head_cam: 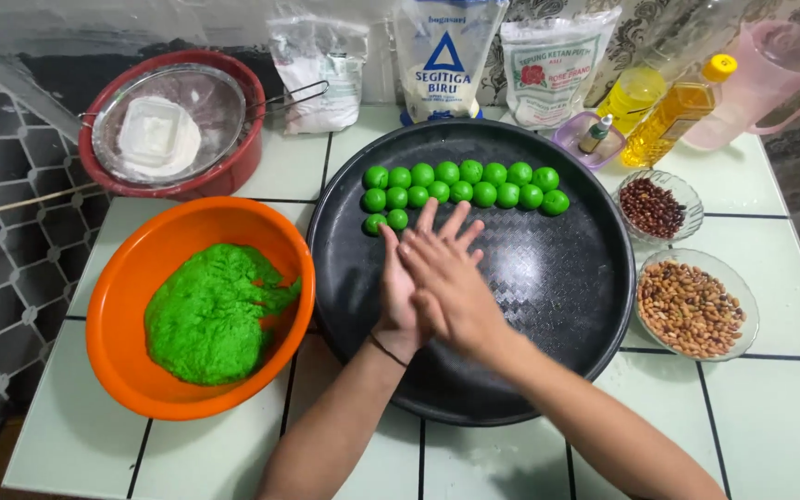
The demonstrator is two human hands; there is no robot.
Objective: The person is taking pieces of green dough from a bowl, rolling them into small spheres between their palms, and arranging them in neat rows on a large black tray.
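1. Head view: left hand point(398, 289) and right hand point(451, 282) press palm to palm above the black round tray point(567, 278), right on top.
2. Fingers point(456, 222) extended, slightly splayed, not curled; anything between the palms is hidden, cannot tell.
3. Green dough balls point(460, 185) lie in rows at the tray's far side, just beyond the fingertips.
4. Orange bowl point(131, 278) of green dough point(210, 315) sits left of the tray.

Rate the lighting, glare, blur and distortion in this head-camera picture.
Head view: light is even and soft, with faint shadows under the hands; a mild sheen lies across the black round tray; the green dough balls are sharp, the fingertips slightly soft; the tiled table edges bow outward from wide-angle distortion.
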